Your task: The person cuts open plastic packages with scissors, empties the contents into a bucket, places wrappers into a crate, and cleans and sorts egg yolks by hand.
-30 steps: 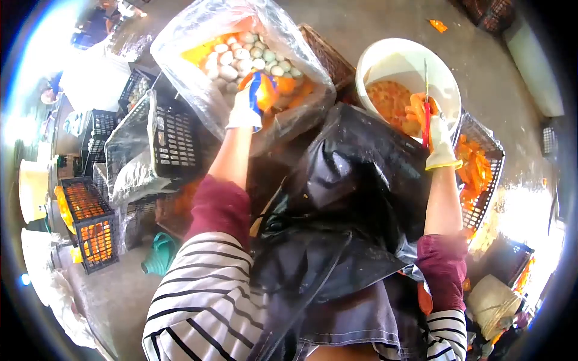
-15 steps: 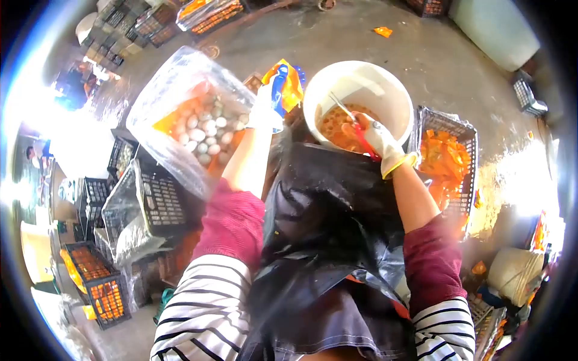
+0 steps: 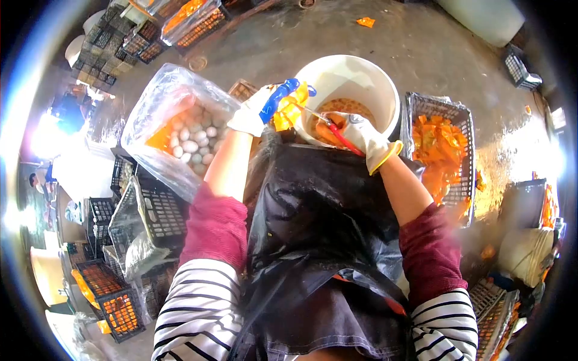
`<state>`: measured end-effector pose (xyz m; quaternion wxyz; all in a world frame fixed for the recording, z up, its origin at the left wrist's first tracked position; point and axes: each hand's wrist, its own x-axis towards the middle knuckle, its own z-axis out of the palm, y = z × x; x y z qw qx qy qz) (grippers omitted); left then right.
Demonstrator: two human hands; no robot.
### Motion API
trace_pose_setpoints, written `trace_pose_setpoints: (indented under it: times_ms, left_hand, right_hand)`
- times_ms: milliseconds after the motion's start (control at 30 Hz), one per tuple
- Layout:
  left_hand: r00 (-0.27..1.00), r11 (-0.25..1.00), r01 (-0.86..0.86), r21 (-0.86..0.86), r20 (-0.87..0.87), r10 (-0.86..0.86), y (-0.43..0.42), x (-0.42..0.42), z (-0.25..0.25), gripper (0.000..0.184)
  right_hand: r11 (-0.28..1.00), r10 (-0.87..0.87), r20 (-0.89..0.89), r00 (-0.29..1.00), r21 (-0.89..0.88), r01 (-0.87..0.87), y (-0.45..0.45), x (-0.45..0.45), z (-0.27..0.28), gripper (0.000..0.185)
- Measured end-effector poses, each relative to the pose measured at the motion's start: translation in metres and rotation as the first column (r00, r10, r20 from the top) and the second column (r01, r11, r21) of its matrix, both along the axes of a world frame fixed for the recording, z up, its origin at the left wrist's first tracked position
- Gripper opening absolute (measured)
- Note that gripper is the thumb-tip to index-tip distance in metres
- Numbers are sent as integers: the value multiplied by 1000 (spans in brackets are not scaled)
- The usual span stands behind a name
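My left hand [image 3: 265,109], in a white and blue glove, is closed on a crumpled orange plastic bag [image 3: 291,112] at the near left rim of a white bucket [image 3: 379,84]. In my right hand [image 3: 359,133], gloved in white with a yellow cuff, is a pair of red-handled scissors [image 3: 342,137]. Their metal blades point left and meet the orange bag, though whether they cut into it I cannot tell. Foamy orange-brown liquid with lumps [image 3: 348,108] fills the bucket's lower part. To the left, a crate lined with clear plastic [image 3: 141,129] holds several pale eggs [image 3: 191,141].
Right of the bucket stands a black crate [image 3: 468,156] full of orange plastic bags [image 3: 439,150]. Black crates [image 3: 159,207] are stacked at the left, one with orange contents [image 3: 111,295]. A black apron [image 3: 325,210] covers my lap. An orange scrap [image 3: 365,22] lies on the wet floor.
The scissors have swung left and down from over the bucket to the orange bag. My left hand has lowered slightly, and the two hands are closer together. The view has shifted a little.
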<state>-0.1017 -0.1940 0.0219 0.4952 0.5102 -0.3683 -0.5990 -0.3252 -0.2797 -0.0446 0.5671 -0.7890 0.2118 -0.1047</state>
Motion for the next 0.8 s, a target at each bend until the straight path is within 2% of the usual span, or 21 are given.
trace_pose_setpoints:
  times_ms: [33,67,100,133,167,200,267,300,400,500,567,600,633,700,733,767,800]
  left_hand:
    - [999,998,12,-67,34,-10,-2,6,-7,35]
    - [998,991,24,-133,67,-15,-4,8,-9,35]
    - [918,945,46,-324,386,87,-4,6,-14,35]
    - [735,864,131,-486,632,244,-3,5,-19,36]
    - [915,880,15,-476,361,180,10,-13,-3,38]
    - [839,948,-304,-91,-498,221,6,-21,-3,41]
    - [926,940,-340,-28,-184,330,15,-29,-21,45]
    - [940,939,-337,-75,-85,330,15,-34,-28,41]
    - [850,841,-527,-122,-82,521,11,-42,-34,35]
    - [772,762,-636,-119,-107,627,11,-36,-32,30]
    - [760,753,-648,-110,-28,650,10,-31,-26,29]
    - [768,806,-533,-258,252,589,11,-25,-28,28]
    - [684,854,-377,-358,515,517,15,-16,-34,28]
    - [741,863,-454,-221,444,504,12,-22,-31,25]
    - [753,864,-461,-205,426,503,13,-23,-29,25]
    - [765,864,-465,-191,405,501,12,-25,-26,25]
    - [777,865,-468,-179,384,499,11,-27,-24,25]
  right_hand:
    - [992,-47,-98,994,-118,36,2,-3,9,24]
    - [993,-67,-97,993,-100,57,6,-3,14,24]
    - [994,-86,-97,992,-83,78,8,-3,19,25]
    - [993,-104,-94,990,-65,98,9,-4,24,26]
    - [994,-77,-139,987,62,87,6,-7,37,29]
    - [980,-137,-87,987,134,148,6,-5,35,30]
    - [925,-260,-6,966,285,251,7,-2,28,31]
    - [971,-225,-82,971,60,230,6,-4,35,33]
    - [982,-188,-163,969,-19,188,2,-2,24,36]
    - [936,-203,-15,979,-297,189,-2,2,2,39]
    - [947,-192,-47,980,-270,173,-7,2,0,39]
    - [954,-183,-66,981,-254,161,-7,1,3,39]
    - [968,-163,-78,984,-207,144,-5,2,6,38]
    - [982,-168,-10,986,-86,166,-2,2,4,35]
    - [984,-173,22,985,-26,174,0,2,3,34]
    - [984,-139,-15,990,108,140,6,-9,34,32]
    - [983,-132,-21,991,127,134,6,-10,31,32]
